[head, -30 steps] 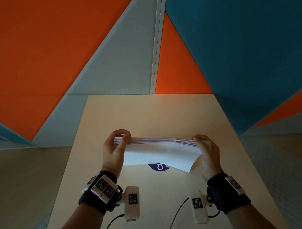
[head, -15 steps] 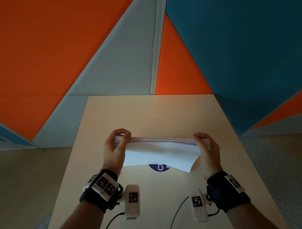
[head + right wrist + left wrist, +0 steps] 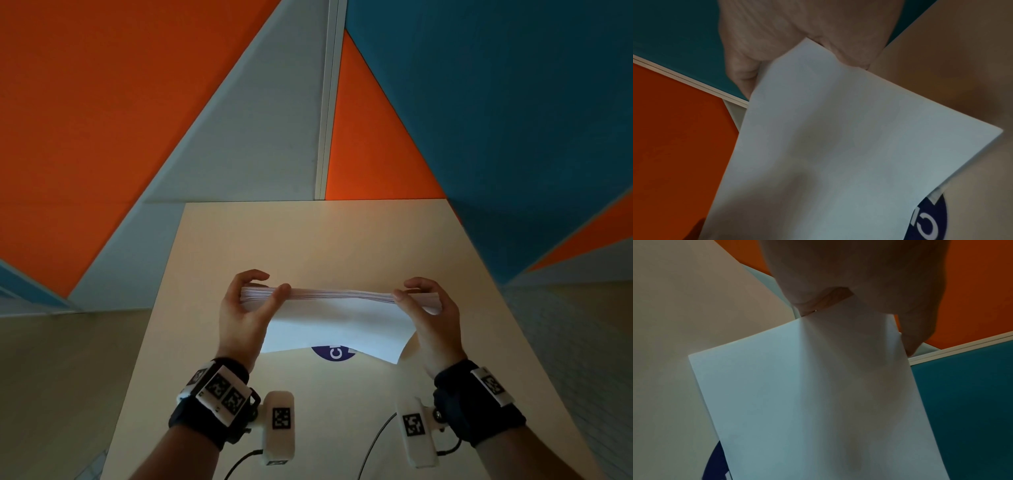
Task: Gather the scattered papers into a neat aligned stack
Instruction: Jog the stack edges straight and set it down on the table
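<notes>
Your head camera looks forward and down from above the table (image 3: 219, 240), taking in both wrists and the colored wall panels (image 3: 102, 120) beyond. Each wrist camera sits very close beneath its hand, looking up along the palm. All three views share the stack of papers (image 3: 339, 325) (image 3: 818, 402) (image 3: 838, 146) and the purple round sticker (image 3: 334, 353) (image 3: 715, 465) (image 3: 929, 222).

I see a pale beige table (image 3: 318, 240) running away from me to the orange, grey and teal wall panels; on it lies 1 dark blue round sticker (image 3: 334, 353) with white lettering, half hidden, near my edge; 2 black cables (image 3: 373, 442) trail over its near edge.
</notes>
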Motion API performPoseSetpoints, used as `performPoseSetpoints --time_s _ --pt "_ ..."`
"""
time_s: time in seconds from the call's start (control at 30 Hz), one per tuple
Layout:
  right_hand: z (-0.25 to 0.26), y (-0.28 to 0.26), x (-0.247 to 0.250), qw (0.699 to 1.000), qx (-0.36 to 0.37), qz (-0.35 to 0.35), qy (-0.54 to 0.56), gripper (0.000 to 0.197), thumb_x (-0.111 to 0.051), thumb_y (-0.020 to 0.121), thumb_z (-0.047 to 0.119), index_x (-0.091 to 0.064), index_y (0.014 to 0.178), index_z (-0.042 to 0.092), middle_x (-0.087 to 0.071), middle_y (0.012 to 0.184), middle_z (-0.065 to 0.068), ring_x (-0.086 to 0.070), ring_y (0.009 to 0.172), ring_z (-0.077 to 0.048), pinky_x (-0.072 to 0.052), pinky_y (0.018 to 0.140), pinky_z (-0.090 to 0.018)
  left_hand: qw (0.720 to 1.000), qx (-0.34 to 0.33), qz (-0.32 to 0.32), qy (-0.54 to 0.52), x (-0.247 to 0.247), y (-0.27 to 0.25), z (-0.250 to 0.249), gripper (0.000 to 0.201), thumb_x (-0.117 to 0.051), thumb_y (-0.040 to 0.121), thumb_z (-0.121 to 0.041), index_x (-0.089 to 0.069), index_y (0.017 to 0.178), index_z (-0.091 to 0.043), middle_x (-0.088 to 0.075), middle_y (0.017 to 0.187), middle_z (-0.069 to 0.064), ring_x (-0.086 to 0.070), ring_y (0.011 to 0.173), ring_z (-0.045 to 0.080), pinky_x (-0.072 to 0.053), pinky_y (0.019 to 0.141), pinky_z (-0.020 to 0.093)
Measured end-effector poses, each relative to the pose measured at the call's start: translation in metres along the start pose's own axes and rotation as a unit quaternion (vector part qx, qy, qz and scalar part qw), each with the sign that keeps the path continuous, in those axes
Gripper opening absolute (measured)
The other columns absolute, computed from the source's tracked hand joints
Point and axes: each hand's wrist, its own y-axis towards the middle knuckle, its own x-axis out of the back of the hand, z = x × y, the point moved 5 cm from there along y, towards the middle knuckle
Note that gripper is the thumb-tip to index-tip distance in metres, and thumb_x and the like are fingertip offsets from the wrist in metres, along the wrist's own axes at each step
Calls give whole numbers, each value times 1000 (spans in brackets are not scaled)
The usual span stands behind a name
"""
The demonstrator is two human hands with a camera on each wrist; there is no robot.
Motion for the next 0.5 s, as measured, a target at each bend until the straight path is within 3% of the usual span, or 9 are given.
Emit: performPoseSetpoints --time_s 0.17,0.27,0.4,0.5 --pt "0 1 1 1000 -2 17 -9 24 -77 78 -1 -63 93 12 -63 80 -2 -62 65 -6 -50 61 -18 1000 14 4 -2 -1 1 -2 38 -79 56 -41 -63 88 -27 -66 87 5 -61 75 18 -49 71 36" --pt "-2 -1 6 997 -16 66 -47 48 -85 58 19 -65 102 20 -66 88 3 -66 75 -6 -53 65 -19 1000 17 3 -9 0 0 -2 39 -79 56 -40 -63 88 -26 -65 85 1 -61 74 16 -49 69 32" --pt "-9 0 17 988 -34 99 -114 62 -89 60 -3 -65 107 30 -68 99 -2 -69 85 -14 -57 65 -29 1000 18 2 -6 0 3 0 38 -80 57 -40 -63 88 -27 -67 90 10 -63 79 25 -51 73 44" --pt "-10 1 15 987 -35 105 -119 50 -87 65 -4 -72 101 28 -72 94 -4 -70 81 -17 -56 66 -32 999 22 25 4 1 4 2 42 -81 57 -45 -63 92 -30 -67 99 13 -63 91 34 -51 80 46"
